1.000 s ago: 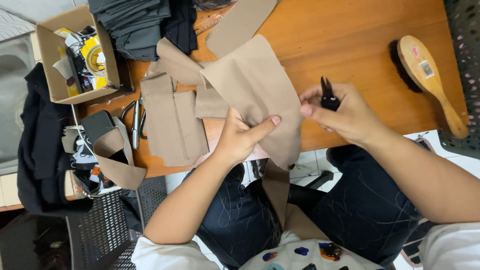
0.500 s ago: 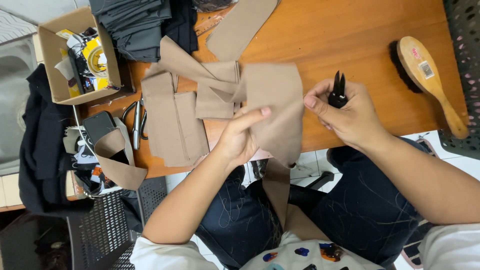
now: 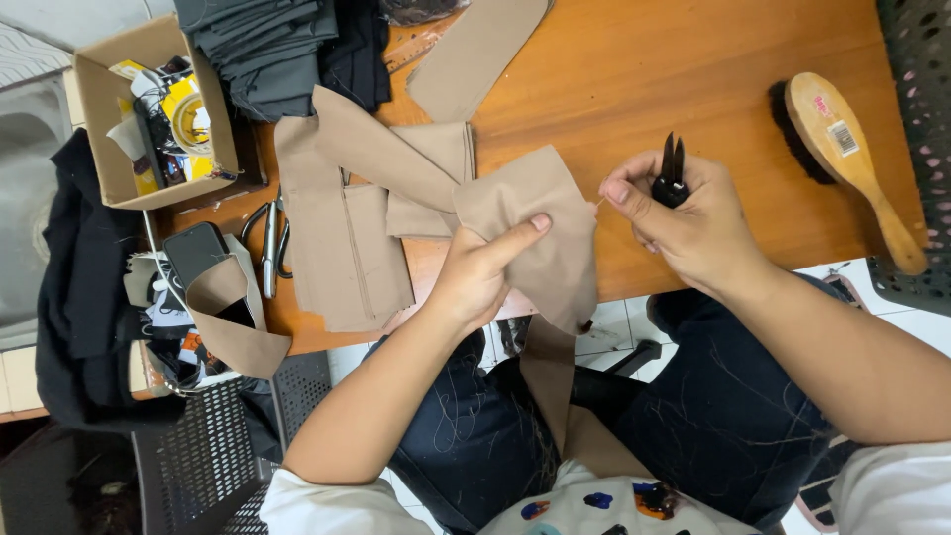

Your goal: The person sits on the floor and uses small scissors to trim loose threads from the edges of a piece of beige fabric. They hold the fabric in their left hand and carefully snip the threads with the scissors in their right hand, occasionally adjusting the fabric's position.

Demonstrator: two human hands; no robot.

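A: A person seated at a wooden table (image 3: 693, 89) works a piece of tan fabric (image 3: 535, 238), seen from a head-worn camera looking down. What has the left hand (image 3: 475, 282) got?

B: It is closed on the tan fabric, thumb laid across the front and fingers curled behind. The cloth is held up over the near table edge, and a long strip of it hangs down between the knees.

A: And the right hand (image 3: 693, 223)?

B: It is closed around small black thread snips (image 3: 672, 173), whose blades point up and away from the body. A pale thread seems to run from the fabric's right edge to the fingertips, though it is too thin to be sure. The two hands sit near each other, not touching.

A: What lies around them?

B: More tan fabric pieces (image 3: 347, 238) are stacked on the table to the left, and a strip (image 3: 475, 50) lies towards the far edge. Scissors (image 3: 269, 238) rest just beside the stack, and a dark phone (image 3: 193, 253) lies further left. A cardboard box (image 3: 104, 139) of odds and ends stands at the far left corner beside folded dark garments (image 3: 267, 50). A wooden brush (image 3: 842, 149) lies well apart on the right, next to a black perforated basket (image 3: 921, 149).
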